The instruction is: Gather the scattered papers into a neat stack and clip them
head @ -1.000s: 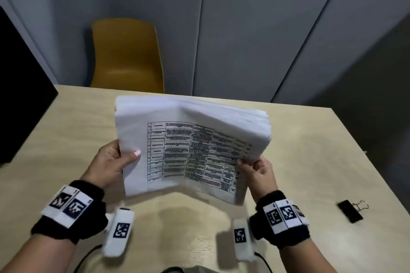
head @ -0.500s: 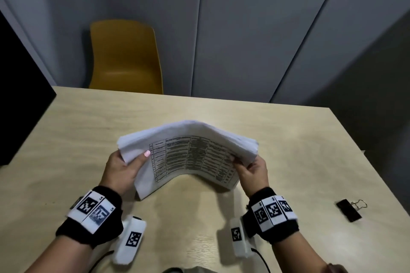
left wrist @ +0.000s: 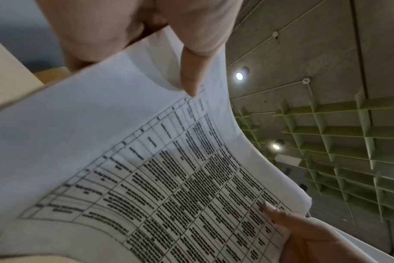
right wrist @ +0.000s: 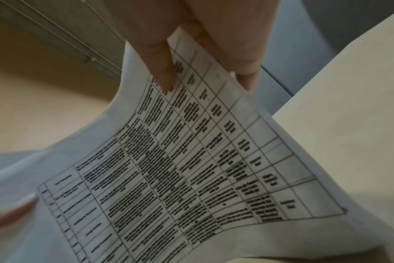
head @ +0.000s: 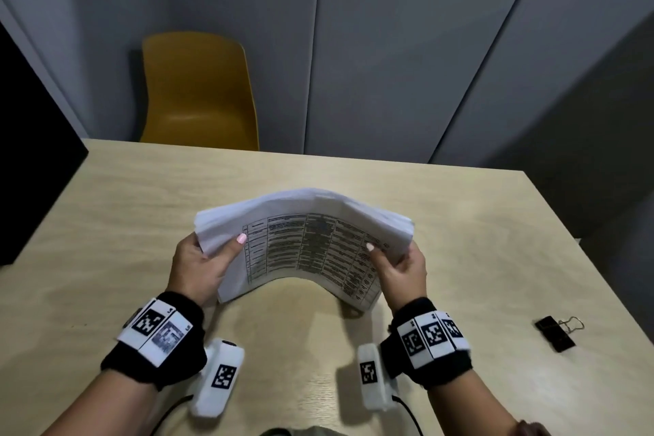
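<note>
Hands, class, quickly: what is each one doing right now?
Left hand: holding the paper stack by its left edge, thumb on top.
Right hand: holding the same stack by its right edge, thumb on top.

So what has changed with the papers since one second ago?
The paper stack came down from its raised position toward the table and now arches over it. The left hand and right hand kept gripping its two ends. The binder clip stayed on the table, untouched.
</note>
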`<action>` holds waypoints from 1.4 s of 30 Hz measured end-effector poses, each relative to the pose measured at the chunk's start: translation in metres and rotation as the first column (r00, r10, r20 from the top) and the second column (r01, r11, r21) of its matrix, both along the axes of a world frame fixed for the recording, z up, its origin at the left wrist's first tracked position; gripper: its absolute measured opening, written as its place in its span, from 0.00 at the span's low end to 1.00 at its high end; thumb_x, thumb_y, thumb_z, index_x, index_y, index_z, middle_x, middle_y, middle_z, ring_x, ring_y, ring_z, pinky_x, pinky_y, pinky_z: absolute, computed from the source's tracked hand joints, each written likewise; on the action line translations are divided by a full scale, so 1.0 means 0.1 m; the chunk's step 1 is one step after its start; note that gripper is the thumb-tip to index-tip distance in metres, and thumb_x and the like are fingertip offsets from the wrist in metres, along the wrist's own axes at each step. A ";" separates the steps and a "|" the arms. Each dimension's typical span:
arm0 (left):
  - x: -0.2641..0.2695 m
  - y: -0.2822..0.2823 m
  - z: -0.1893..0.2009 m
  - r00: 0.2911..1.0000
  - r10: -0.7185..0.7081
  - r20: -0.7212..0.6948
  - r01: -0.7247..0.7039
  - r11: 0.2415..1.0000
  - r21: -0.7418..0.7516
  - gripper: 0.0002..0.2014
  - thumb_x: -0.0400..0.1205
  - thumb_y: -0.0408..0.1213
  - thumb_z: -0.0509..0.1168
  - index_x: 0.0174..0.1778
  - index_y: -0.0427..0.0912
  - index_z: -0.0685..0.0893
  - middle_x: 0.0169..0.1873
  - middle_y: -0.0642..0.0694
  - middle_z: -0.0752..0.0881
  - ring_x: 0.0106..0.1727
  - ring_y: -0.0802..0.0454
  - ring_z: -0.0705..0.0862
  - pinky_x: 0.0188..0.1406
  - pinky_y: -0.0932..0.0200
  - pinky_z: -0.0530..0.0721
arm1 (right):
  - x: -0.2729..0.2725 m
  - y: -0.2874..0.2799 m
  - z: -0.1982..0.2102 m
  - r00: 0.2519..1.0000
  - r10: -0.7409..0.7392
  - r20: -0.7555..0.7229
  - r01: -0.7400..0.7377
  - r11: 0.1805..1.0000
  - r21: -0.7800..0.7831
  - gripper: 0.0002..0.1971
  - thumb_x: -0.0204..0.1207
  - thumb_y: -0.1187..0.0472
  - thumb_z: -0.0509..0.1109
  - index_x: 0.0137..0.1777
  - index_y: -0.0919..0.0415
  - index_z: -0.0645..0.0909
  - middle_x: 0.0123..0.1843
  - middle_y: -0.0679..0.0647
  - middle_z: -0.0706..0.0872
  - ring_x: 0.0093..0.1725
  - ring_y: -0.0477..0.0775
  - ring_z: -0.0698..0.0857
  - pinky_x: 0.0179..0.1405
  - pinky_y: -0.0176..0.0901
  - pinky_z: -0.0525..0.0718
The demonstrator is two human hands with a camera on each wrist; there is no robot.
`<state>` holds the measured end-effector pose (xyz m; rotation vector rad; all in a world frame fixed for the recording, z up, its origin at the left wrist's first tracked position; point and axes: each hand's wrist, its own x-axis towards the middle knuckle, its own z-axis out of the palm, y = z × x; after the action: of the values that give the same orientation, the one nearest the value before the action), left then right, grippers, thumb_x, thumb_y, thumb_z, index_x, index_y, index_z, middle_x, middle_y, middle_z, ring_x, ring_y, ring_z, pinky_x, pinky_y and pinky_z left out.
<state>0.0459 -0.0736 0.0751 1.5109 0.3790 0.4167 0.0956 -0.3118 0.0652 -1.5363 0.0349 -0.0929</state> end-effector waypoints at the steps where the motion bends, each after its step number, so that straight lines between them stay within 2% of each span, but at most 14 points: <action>1: 0.00 0.00 0.03 1.000 0.015 0.009 -0.014 0.999 -0.031 0.08 0.77 0.29 0.68 0.51 0.39 0.84 0.31 0.60 0.90 0.33 0.70 0.86 0.33 0.72 0.83 | -0.01 0.01 0.02 1.000 -0.005 0.017 0.004 1.000 0.004 0.17 0.70 0.72 0.74 0.55 0.57 0.77 0.47 0.53 0.86 0.43 0.36 0.87 0.45 0.32 0.86; 3: 0.00 0.03 0.07 0.998 0.060 0.020 -0.057 0.987 -0.147 0.15 0.78 0.41 0.67 0.60 0.41 0.81 0.46 0.50 0.87 0.46 0.58 0.86 0.38 0.69 0.86 | -0.03 0.04 0.07 0.999 -0.031 0.039 0.030 0.999 0.014 0.27 0.66 0.58 0.77 0.64 0.57 0.72 0.55 0.54 0.85 0.53 0.43 0.85 0.54 0.38 0.84; 5: 0.01 0.07 0.09 0.993 0.117 -0.009 -0.116 0.968 -0.220 0.24 0.71 0.63 0.66 0.57 0.53 0.83 0.59 0.45 0.83 0.61 0.45 0.81 0.57 0.48 0.85 | -0.02 0.09 0.14 0.995 -0.098 0.022 0.098 0.995 0.033 0.33 0.61 0.42 0.74 0.65 0.50 0.71 0.62 0.57 0.82 0.61 0.52 0.82 0.64 0.47 0.81; 7: 0.04 0.07 0.14 0.979 0.205 -0.021 -0.205 0.955 -0.217 0.29 0.66 0.72 0.62 0.52 0.55 0.86 0.58 0.47 0.83 0.65 0.42 0.79 0.65 0.37 0.77 | 0.01 0.15 0.25 0.983 -0.179 -0.046 0.182 0.979 0.091 0.33 0.55 0.33 0.70 0.60 0.47 0.75 0.63 0.59 0.81 0.63 0.58 0.81 0.67 0.56 0.79; 10: 0.16 0.04 0.19 0.948 0.317 0.008 -0.311 0.932 -0.185 0.15 0.72 0.58 0.68 0.38 0.50 0.87 0.40 0.51 0.84 0.52 0.46 0.82 0.57 0.45 0.80 | 0.12 0.24 0.37 0.953 -0.250 -0.174 0.276 0.950 0.145 0.23 0.60 0.35 0.72 0.48 0.50 0.77 0.53 0.54 0.83 0.55 0.57 0.83 0.64 0.57 0.81; 15: 0.24 0.00 0.14 0.943 0.334 0.004 -0.329 0.931 -0.161 0.11 0.65 0.56 0.73 0.30 0.53 0.86 0.37 0.47 0.85 0.45 0.40 0.85 0.58 0.31 0.82 | 0.18 0.31 0.40 0.937 -0.280 -0.211 0.306 0.946 0.107 0.10 0.69 0.51 0.75 0.41 0.54 0.79 0.39 0.50 0.84 0.42 0.54 0.84 0.56 0.55 0.86; 19: 0.21 0.01 0.10 0.940 0.333 0.070 -0.321 0.937 -0.140 0.15 0.66 0.55 0.75 0.27 0.48 0.81 0.32 0.46 0.80 0.37 0.46 0.79 0.43 0.47 0.79 | 0.14 0.28 0.35 0.955 -0.252 -0.156 0.273 0.952 0.139 0.14 0.61 0.51 0.77 0.44 0.52 0.79 0.40 0.53 0.84 0.41 0.55 0.83 0.48 0.50 0.84; 23: 0.22 0.03 0.15 0.913 0.396 0.094 -0.390 0.918 -0.077 0.10 0.72 0.50 0.72 0.30 0.50 0.83 0.29 0.52 0.80 0.35 0.53 0.78 0.40 0.57 0.76 | 0.13 0.22 0.34 0.951 -0.281 -0.127 0.299 0.942 0.151 0.19 0.56 0.48 0.74 0.48 0.49 0.77 0.43 0.51 0.82 0.40 0.51 0.82 0.47 0.47 0.82; 26: 0.26 0.03 0.15 0.906 0.420 0.052 -0.414 0.905 -0.094 0.15 0.67 0.60 0.70 0.26 0.52 0.83 0.30 0.51 0.81 0.38 0.49 0.80 0.42 0.51 0.79 | 0.12 0.25 0.39 0.947 -0.304 -0.103 0.317 0.937 0.149 0.26 0.62 0.48 0.77 0.59 0.51 0.73 0.45 0.48 0.78 0.42 0.46 0.81 0.49 0.40 0.82; 28: 0.27 0.00 0.13 0.910 0.411 0.060 -0.406 0.910 -0.078 0.15 0.67 0.57 0.72 0.25 0.50 0.81 0.29 0.52 0.81 0.36 0.49 0.79 0.41 0.51 0.79 | 0.13 0.28 0.39 0.933 -0.347 -0.100 0.358 0.925 0.130 0.26 0.65 0.50 0.79 0.61 0.51 0.73 0.45 0.45 0.79 0.41 0.42 0.82 0.48 0.37 0.82; 33: 0.28 0.01 0.14 0.907 0.421 0.008 -0.417 0.902 -0.113 0.13 0.65 0.56 0.75 0.21 0.55 0.83 0.23 0.57 0.83 0.36 0.47 0.80 0.45 0.46 0.83 | 0.21 0.32 0.38 0.903 -0.402 -0.151 0.415 0.907 0.066 0.17 0.65 0.51 0.79 0.50 0.51 0.78 0.42 0.44 0.80 0.40 0.47 0.82 0.53 0.47 0.84; 35: 0.31 0.03 0.13 0.899 0.436 -0.034 -0.436 0.889 -0.138 0.17 0.61 0.61 0.75 0.20 0.53 0.82 0.27 0.50 0.82 0.36 0.45 0.79 0.46 0.41 0.85 | 0.22 0.33 0.37 0.893 -0.417 -0.166 0.436 0.895 0.098 0.11 0.65 0.50 0.78 0.40 0.49 0.79 0.38 0.45 0.81 0.37 0.48 0.81 0.50 0.47 0.84; 37: 0.30 0.03 0.13 0.893 0.450 -0.016 -0.449 0.886 -0.117 0.19 0.60 0.60 0.75 0.18 0.50 0.79 0.29 0.45 0.78 0.34 0.47 0.77 0.39 0.45 0.81 | 0.22 0.33 0.37 0.890 -0.420 -0.176 0.444 0.887 0.126 0.11 0.65 0.50 0.77 0.33 0.52 0.77 0.33 0.47 0.81 0.34 0.50 0.79 0.45 0.47 0.82; 42: 0.30 0.02 0.14 0.904 0.428 -0.019 -0.428 0.900 -0.085 0.18 0.63 0.57 0.74 0.22 0.47 0.79 0.28 0.46 0.81 0.35 0.46 0.79 0.43 0.37 0.84 | 0.18 0.33 0.37 0.924 -0.336 -0.180 0.369 0.909 0.195 0.07 0.59 0.55 0.70 0.34 0.54 0.77 0.30 0.48 0.78 0.31 0.51 0.77 0.36 0.44 0.78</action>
<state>0.0760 -0.0717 0.0892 1.3371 0.7274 0.7379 0.1133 -0.2789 0.1024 -1.2917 0.4269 -0.2596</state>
